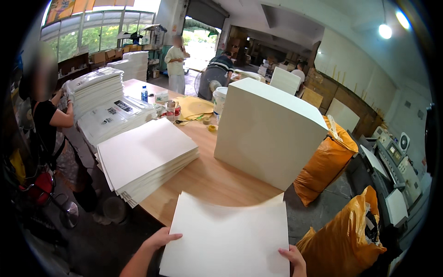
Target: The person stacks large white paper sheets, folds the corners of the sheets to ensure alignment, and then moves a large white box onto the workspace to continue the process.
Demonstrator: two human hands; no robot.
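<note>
At the far left of the long wooden worktable point(210, 177), a co-worker in a black top point(44, 117) reaches toward a tall pile of plastic-wrapped white sheets point(94, 88), with a lower wrapped pile point(115, 119) just beside it. Next along, a thick stack of loose cream paper sheets point(145, 157) lies flat near the table's near corner. Down at the lower edge, the left hand point(162, 238) grips the left edge of a thin bundle of large cream sheets point(228, 240), fingers spread over its top face; the bundle hangs over the table's near end. Above it a tall block of stacked cream paper point(267, 131) stands on the table. The right hand point(293, 257) clasps the bundle's lower right edge, fingers curled onto it. Further right, two orange sacks point(325, 164) point(348, 237) stand on the floor beside a grey machine point(397, 168).
</note>
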